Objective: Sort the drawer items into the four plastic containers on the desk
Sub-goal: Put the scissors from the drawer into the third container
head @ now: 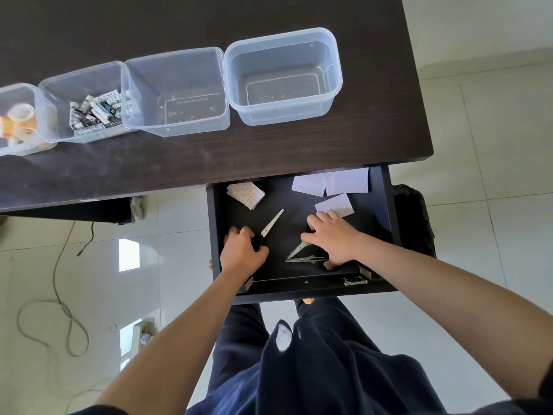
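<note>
A dark wood-grain tabletop (209, 157) stands over pale glossy floor tiles (493, 145), where a cable (57, 295) loops. On it stand 4 clear containers (282, 76) in a row. In the open drawer (386, 211), the left hand (242, 254) curls its grip round closed scissors (270, 225). The right hand (335, 238) lies with fingers extended over splayed scissors (302, 254); its grip is loose. Paper packets (330, 184) lie at the back.

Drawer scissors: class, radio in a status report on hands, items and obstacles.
Left hand grips closed scissors. Right hand on open scissors, grip unclear. Paper packets left in drawer. Two right containers empty; nothing blocking.
</note>
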`<state>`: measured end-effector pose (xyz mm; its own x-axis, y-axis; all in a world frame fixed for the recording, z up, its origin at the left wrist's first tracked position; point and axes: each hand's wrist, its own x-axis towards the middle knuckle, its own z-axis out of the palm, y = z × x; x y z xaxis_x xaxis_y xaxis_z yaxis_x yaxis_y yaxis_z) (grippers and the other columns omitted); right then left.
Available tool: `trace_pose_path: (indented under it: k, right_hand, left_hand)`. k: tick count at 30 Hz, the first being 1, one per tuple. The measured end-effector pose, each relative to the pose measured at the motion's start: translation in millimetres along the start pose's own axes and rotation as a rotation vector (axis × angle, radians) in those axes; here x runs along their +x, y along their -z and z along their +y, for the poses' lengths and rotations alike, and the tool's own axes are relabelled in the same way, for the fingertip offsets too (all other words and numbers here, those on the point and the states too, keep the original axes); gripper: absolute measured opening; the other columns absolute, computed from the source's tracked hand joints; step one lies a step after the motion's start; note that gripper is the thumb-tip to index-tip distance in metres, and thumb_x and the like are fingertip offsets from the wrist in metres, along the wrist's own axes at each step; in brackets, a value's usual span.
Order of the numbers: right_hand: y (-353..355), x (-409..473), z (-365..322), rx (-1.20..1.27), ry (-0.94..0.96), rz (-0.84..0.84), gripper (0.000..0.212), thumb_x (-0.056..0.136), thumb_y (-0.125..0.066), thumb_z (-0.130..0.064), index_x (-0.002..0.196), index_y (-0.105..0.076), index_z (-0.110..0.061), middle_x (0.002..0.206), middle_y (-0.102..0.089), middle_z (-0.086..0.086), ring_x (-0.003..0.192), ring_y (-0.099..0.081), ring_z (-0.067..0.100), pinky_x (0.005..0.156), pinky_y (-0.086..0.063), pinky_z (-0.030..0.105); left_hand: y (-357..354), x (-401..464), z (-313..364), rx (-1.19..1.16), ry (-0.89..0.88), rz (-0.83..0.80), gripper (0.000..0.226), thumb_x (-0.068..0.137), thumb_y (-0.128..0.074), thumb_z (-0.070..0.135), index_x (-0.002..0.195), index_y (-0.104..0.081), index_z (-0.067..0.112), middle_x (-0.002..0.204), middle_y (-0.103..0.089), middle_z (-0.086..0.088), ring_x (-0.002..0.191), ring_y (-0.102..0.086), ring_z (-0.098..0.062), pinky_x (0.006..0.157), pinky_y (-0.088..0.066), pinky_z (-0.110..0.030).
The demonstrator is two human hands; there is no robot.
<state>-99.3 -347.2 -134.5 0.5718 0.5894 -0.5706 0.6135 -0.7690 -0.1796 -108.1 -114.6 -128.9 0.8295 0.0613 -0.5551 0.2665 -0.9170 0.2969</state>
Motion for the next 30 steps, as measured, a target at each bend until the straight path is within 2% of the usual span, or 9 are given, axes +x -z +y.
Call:
trace_pose_path:
  k: [3, 7, 13, 17, 20, 23, 27, 29, 30]
  right_hand:
    - [-4, -4, -2, 0.018, -0.050, -0.013, 0.076, 0.060, -0.078, -0.047, 0.122, -0.040, -0.022, 0.115, -0.039, 0.006, 0.103, -0.040, 0.027, 0.086, -0.037, 0.039]
    - [-13, -8, -6, 0.166, -0.103, 0.040, 0.052, 0.073, -0.069, -0.026, 0.117, -0.042, -0.017, 0.115, -0.052, 0.004, 0.102, -0.047, 0.026, 0.081, -0.044, 0.037]
    - [-13, -12, -7, 0.452, -0.211, 0.133, 0.025, 0.080, -0.064, -0.019, 0.103, -0.054, -0.016, 0.101, -0.062, 0.001, 0.098, -0.050, 0.023, 0.078, -0.040, 0.035]
    - [4, -24, -11, 0.792, -0.295, 0.138, 0.026, 0.083, -0.063, -0.015, 0.103, -0.046, -0.019, 0.099, -0.057, 0.000, 0.085, -0.055, 0.022, 0.069, -0.045, 0.032]
    - [25, -35, -12, 0.873, -0.312, 0.161, 0.033, 0.085, -0.068, -0.026, 0.106, -0.044, -0.020, 0.096, -0.055, -0.004, 0.084, -0.055, 0.018, 0.069, -0.042, 0.029]
    - [52, -44, -13, 0.946, -0.317, 0.208, 0.039, 0.081, -0.073, -0.030, 0.108, -0.047, -0.019, 0.099, -0.057, -0.003, 0.086, -0.055, 0.016, 0.074, -0.045, 0.030]
    - [102, -46, -14, 1.010, -0.314, 0.369, 0.033, 0.071, -0.081, -0.028, 0.095, -0.059, -0.023, 0.082, -0.061, -0.010, 0.066, -0.053, 0.003, 0.063, -0.044, 0.025]
    - [133, -41, -17, 1.037, -0.301, 0.466, 0.029, 0.071, -0.081, -0.027, 0.092, -0.061, -0.032, 0.084, -0.065, -0.013, 0.071, -0.060, 0.003, 0.066, -0.051, 0.029]
    - [150, -37, -20, 1.033, -0.289, 0.522, 0.029, 0.073, -0.080, -0.025, 0.094, -0.061, -0.034, 0.087, -0.067, -0.014, 0.078, -0.063, 0.004, 0.071, -0.052, 0.027]
  left_hand:
    - [1, 0, -1, -0.011, -0.019, -0.013, 0.045, 0.078, -0.066, 0.037, 0.117, -0.054, 0.017, 0.123, -0.049, -0.006, 0.110, -0.050, -0.023, 0.074, -0.048, -0.029]
    - [-1, -3, -3, -0.029, -0.053, -0.030, 0.044, 0.078, -0.067, 0.036, 0.115, -0.055, 0.018, 0.122, -0.051, -0.005, 0.108, -0.051, -0.021, 0.074, -0.047, -0.027]
    - [1, -10, -3, -0.065, -0.081, -0.027, 0.041, 0.077, -0.068, 0.036, 0.113, -0.057, 0.018, 0.119, -0.054, -0.002, 0.107, -0.050, -0.019, 0.075, -0.048, -0.027]
    - [9, -17, 3, -0.129, -0.109, 0.009, 0.040, 0.076, -0.068, 0.036, 0.111, -0.058, 0.020, 0.115, -0.054, 0.002, 0.107, -0.050, -0.016, 0.075, -0.045, -0.025]
    - [25, -22, 6, -0.175, -0.164, 0.041, 0.040, 0.076, -0.069, 0.036, 0.111, -0.060, 0.021, 0.115, -0.054, 0.005, 0.109, -0.050, -0.014, 0.078, -0.044, -0.024]
    - [52, -24, 9, -0.204, -0.223, 0.088, 0.039, 0.075, -0.071, 0.035, 0.111, -0.062, 0.023, 0.114, -0.056, 0.007, 0.108, -0.051, -0.013, 0.081, -0.044, -0.023]
    - [102, -21, 12, -0.219, -0.299, 0.211, 0.039, 0.074, -0.071, 0.030, 0.112, -0.065, 0.021, 0.111, -0.059, 0.007, 0.108, -0.051, -0.014, 0.079, -0.040, -0.021]
    - [133, -17, 9, -0.222, -0.318, 0.265, 0.038, 0.074, -0.072, 0.027, 0.111, -0.066, 0.020, 0.109, -0.060, 0.006, 0.107, -0.050, -0.016, 0.078, -0.038, -0.020]
    - [148, -14, 6, -0.227, -0.328, 0.298, 0.037, 0.073, -0.072, 0.025, 0.110, -0.067, 0.019, 0.108, -0.060, 0.005, 0.105, -0.050, -0.018, 0.078, -0.036, -0.021]
